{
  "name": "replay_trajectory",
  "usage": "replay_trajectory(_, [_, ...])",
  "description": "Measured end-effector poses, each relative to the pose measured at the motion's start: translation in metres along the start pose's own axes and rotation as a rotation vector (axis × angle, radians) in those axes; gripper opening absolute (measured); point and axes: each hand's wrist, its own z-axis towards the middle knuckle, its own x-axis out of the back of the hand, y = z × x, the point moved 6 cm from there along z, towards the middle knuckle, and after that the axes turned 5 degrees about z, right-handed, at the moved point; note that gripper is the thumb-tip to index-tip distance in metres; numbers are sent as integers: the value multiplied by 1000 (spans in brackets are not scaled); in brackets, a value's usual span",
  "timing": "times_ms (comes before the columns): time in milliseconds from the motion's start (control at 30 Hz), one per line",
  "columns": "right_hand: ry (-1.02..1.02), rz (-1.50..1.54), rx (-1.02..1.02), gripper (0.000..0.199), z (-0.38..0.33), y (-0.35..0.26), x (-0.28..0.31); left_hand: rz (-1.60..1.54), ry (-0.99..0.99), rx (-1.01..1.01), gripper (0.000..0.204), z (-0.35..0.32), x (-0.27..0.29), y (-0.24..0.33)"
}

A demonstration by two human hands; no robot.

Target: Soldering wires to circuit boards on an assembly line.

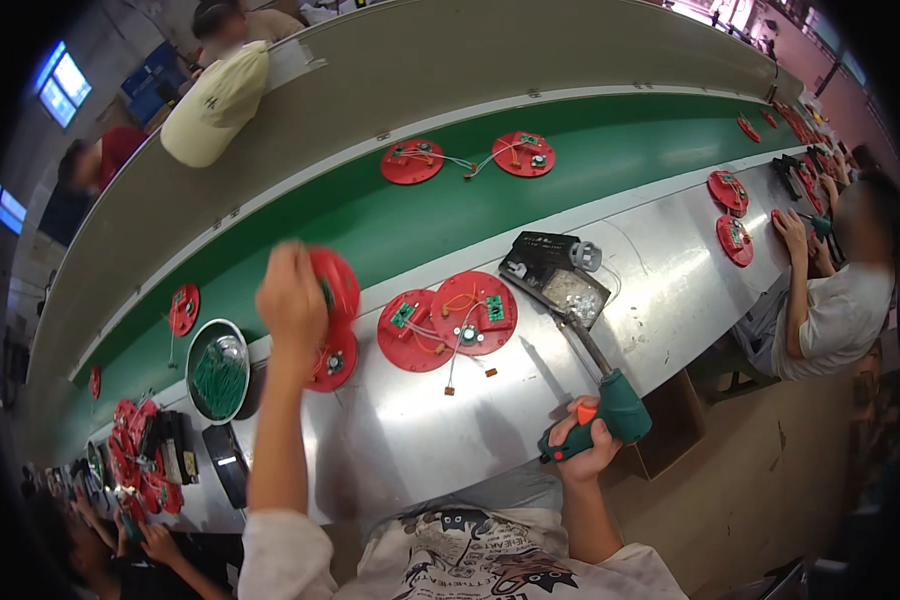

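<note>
My left hand (292, 300) is raised over the bench, its fingers closed at the edge of a tilted red disc (342, 282); both are blurred. Just below that disc, another red disc (338, 368) lies partly behind my forearm. With my right hand (586, 452) I grip a green electric screwdriver (625, 405) with an orange trigger. Its long shaft reaches to a black box (537, 262) with a tray of small screws (575, 296). Between my hands lie two overlapping red discs, the left (398, 352) and the right (448, 335), with green circuit boards and wires.
A green conveyor belt (610, 178) runs behind the metal bench (410, 450), carrying wired red discs (413, 161). At left stand a metal bowl (192, 375) of green pieces, a black tray (226, 465) and piled red discs (130, 430). A co-worker (830, 300) sits at right; others are at left.
</note>
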Motion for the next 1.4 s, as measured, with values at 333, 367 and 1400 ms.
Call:
replay_trajectory(333, [167, 20, 54, 47, -15, 8, 9, -33, -172, -357, 18, 159, -234, 2])
replay_trajectory(367, [152, 28, 42, 47, -15, 13, 11, -296, -172, -482, 20, 158, -262, 9])
replay_trajectory(1400, [79, -152, 121, 37, -6, 0, -9, 55, 19, 120, 6, -148, 176, -115])
